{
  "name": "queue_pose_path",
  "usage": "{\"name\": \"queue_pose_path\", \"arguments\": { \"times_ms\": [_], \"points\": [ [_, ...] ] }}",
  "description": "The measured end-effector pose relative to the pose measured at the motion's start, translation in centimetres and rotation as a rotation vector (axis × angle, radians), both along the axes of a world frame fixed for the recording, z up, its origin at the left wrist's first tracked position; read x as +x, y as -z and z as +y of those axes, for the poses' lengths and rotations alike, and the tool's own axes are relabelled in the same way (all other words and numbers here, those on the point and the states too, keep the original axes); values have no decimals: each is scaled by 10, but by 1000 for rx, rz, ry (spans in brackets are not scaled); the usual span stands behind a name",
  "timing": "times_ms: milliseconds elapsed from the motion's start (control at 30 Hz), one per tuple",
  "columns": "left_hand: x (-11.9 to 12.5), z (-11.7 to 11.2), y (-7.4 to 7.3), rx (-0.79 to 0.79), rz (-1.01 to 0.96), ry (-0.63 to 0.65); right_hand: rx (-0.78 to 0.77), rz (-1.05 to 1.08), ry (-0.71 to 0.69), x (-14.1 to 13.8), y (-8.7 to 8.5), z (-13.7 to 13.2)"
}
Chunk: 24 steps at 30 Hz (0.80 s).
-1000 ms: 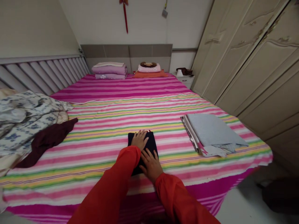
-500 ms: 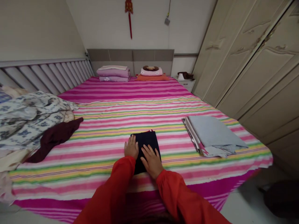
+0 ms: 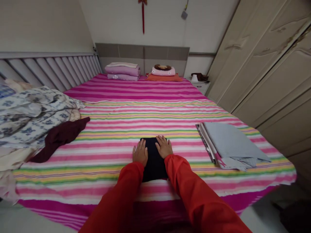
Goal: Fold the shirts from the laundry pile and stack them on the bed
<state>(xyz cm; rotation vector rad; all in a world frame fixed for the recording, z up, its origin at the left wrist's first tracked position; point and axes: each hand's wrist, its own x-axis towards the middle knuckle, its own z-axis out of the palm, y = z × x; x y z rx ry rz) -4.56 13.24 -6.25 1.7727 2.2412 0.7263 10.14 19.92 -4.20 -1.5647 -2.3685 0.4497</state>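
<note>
A small folded dark navy garment [image 3: 154, 160] lies on the striped bed sheet [image 3: 145, 119] near the bed's front edge. My left hand [image 3: 140, 152] rests flat on its left edge, fingers stretched out. On the garment's far right corner lies my right hand [image 3: 164, 146], also flat with fingers apart. Both arms wear red sleeves and flank the garment. Neither hand holds anything.
A stack of folded grey and patterned cloth [image 3: 230, 142] lies to the right. On the left sits a heap of crumpled floral bedding [image 3: 31, 113] with a maroon garment [image 3: 59, 136]. Folded purple blankets [image 3: 122, 71] and a pillow [image 3: 163, 71] sit by the headboard. Wardrobe doors [image 3: 267, 64] line the right.
My right hand slid from the garment's near middle up to its far right corner. My left hand stayed along the left edge. The view shifted slightly right.
</note>
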Motion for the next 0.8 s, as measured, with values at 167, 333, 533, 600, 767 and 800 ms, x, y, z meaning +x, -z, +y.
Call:
{"name": "queue_pose_path", "arguments": {
  "times_ms": [167, 333, 533, 600, 767, 800],
  "points": [
    [-3, 2, 2, -3, 45, 12, 94, -23, 104, -9, 3, -20],
    [-8, 5, 10, 34, 103, 22, 282, -9, -146, -16, 41, -88],
    [-11, 7, 20, 103, 110, 25, 340, 32, -430, 11, 82, -153],
    [-12, 8, 22, 123, 107, 15, 307, 123, -455, 21, 79, -159],
    [-14, 10, 25, 125, 83, 17, 151, 715, 65, 39, 54, -127],
    [-15, 11, 25, 128, 77, 18, 35, 872, 227, 41, 48, -115]
  ]
}}
